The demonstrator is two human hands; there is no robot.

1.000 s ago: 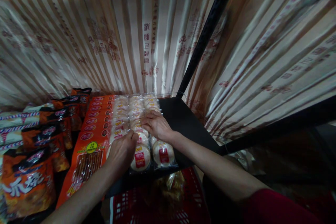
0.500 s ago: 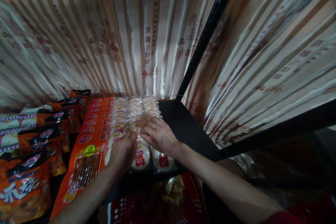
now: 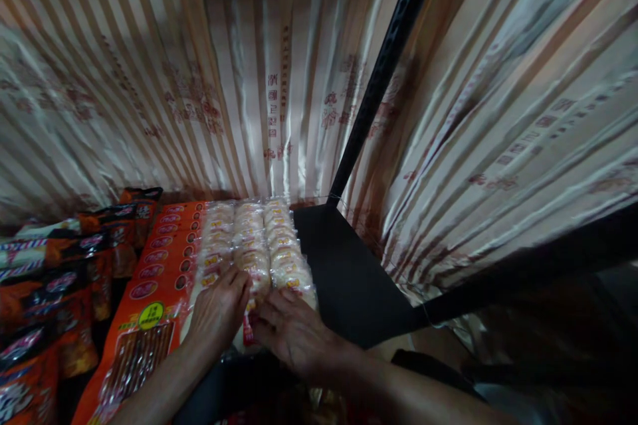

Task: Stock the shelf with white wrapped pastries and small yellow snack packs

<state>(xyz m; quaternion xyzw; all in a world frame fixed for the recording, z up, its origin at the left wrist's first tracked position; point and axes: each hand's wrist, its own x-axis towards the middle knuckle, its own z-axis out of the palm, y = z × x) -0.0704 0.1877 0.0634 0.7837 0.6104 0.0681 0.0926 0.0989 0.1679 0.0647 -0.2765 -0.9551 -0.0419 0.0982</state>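
Our left hand (image 3: pixel 222 302) curls and our right hand (image 3: pixel 294 332) spreads over wrapped snacks (image 3: pixel 283 246). Whether the left pinches one, we cannot tell.

Place: shop-like display shelf | lower centre: rows of clear-wrapped round pale crackers (image 3: pixel 252 232) on black flat metal shelf (image 3: pixel 343 272) | lower left: overlapping orange printed snack packs (image 3: pixel 167 246), orange-and-black glossy snack bags (image 3: pixel 74 319) | upper right of centre: black slotted metal upright (image 3: pixel 381 80)
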